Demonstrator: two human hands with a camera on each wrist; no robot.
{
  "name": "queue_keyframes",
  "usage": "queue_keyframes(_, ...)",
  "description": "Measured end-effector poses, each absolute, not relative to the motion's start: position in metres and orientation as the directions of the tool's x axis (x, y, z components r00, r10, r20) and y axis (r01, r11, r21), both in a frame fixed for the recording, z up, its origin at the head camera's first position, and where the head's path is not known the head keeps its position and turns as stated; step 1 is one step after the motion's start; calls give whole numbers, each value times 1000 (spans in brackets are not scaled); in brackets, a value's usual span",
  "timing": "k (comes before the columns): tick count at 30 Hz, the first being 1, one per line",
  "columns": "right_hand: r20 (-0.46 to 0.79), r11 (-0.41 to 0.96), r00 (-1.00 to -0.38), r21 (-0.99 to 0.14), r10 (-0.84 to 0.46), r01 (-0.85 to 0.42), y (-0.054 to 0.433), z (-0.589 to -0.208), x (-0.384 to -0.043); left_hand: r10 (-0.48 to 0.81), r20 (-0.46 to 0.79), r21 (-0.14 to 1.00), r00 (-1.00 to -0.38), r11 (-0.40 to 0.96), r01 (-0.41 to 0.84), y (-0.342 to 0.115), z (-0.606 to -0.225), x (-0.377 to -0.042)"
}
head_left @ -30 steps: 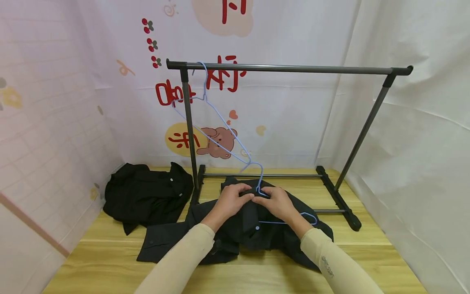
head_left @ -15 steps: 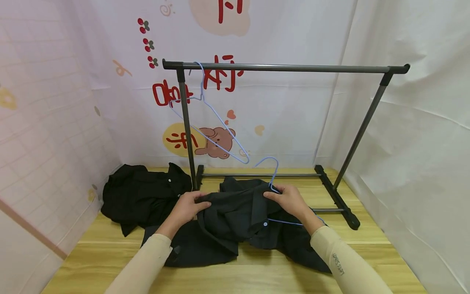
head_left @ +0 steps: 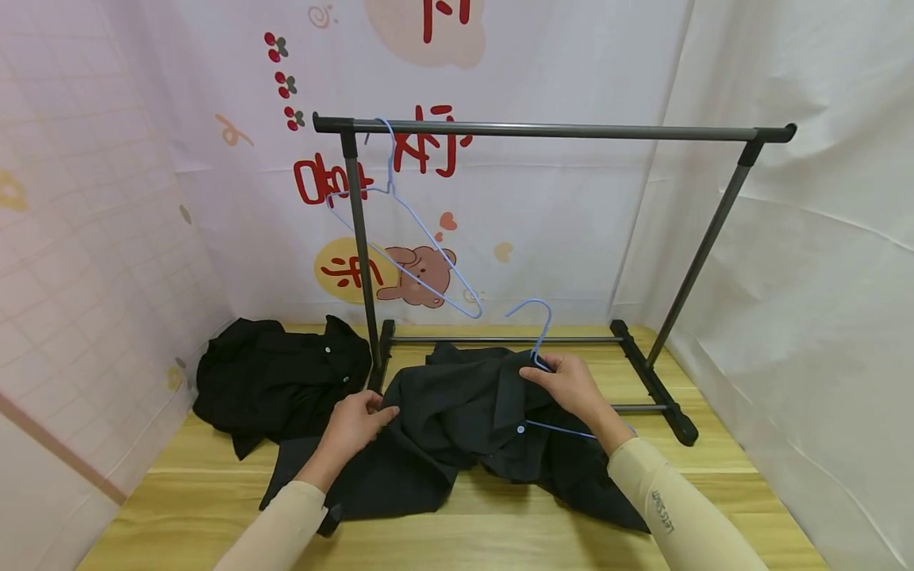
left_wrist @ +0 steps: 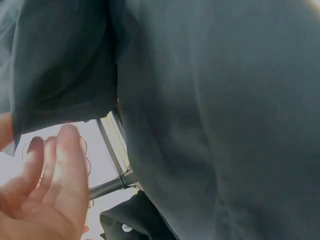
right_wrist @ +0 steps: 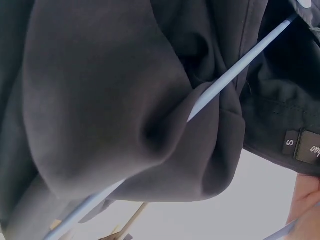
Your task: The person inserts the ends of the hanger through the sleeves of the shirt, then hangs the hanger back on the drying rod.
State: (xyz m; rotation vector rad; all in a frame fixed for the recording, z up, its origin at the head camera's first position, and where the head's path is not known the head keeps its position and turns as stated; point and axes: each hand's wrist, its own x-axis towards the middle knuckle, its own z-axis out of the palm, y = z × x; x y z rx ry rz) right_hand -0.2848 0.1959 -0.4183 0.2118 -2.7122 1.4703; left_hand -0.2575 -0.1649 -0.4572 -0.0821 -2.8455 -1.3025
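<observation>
A black button-up shirt (head_left: pixel 457 412) is draped on a blue wire hanger (head_left: pixel 547 321), whose hook rises from the collar. My right hand (head_left: pixel 567 385) pinches the collar beside the hook's base. In the right wrist view, the hanger's bar (right_wrist: pixel 220 90) crosses the cloth, and labels (right_wrist: pixel 305 146) show inside the neck. My left hand (head_left: pixel 359 420) is at the shirt's left shoulder edge. The left wrist view shows its fingers (left_wrist: pixel 67 175) loosely extended, separated from the thumb, with a dark fold of cloth (left_wrist: pixel 60 65) above them.
A dark metal clothes rack (head_left: pixel 557 130) stands behind the shirt. A bare blue hanger (head_left: pixel 435 242) hangs at its left end. Another black shirt (head_left: pixel 278 381) lies crumpled on the wooden table (head_left: pixel 500 539) at left. Printed cloth walls (head_left: pixel 543 238) enclose the back and sides.
From together at the collar, my hands have moved apart. The left slid left and down along the shoulder; the right shifted right with the collar, and the hook tilted rightward.
</observation>
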Motion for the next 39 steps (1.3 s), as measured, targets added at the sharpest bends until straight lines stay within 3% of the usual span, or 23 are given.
queue_keyframes(5, 108, 535, -990, -833, -92, -140, 201, -418, -284, 69, -48, 831, -996, 556, -1, -168, -456, -252)
queue_keyframes(12, 97, 552, -994, -827, -50, -108, 214, -420, -288, -2, -81, 982, -997, 173, -80, -189, -442, -266)
queue_keyframes(15, 102, 548, -994, -830, -44, -110, 217, -420, -289, -15, -67, 992, -998, 103, -68, -195, -434, -273)
queue_keyframes(18, 115, 534, -993, -838, -31, -114, 217, -420, -289, -22, -35, 984, -999, 173, -38, -195, -437, -277)
queue_keyframes(23, 135, 527, -991, -843, 4, -113, 215, -425, -289, -11, 8, 906, -1000, 424, 2, -190, -453, -268)
queue_keyframes(28, 148, 541, -989, -833, 12, -118, 212, -427, -289, 7, -29, 821, -1000, 571, -19, -186, -465, -250)
queue_keyframes(34, 151, 552, -988, -825, 11, -120, 210, -428, -289, 49, -133, 804, -990, 590, -79, -189, -474, -231)
queue_keyframes(39, 158, 565, -987, -816, 20, -119, 211, -428, -289, 46, -103, 887, -994, 456, -71, -197, -475, -228)
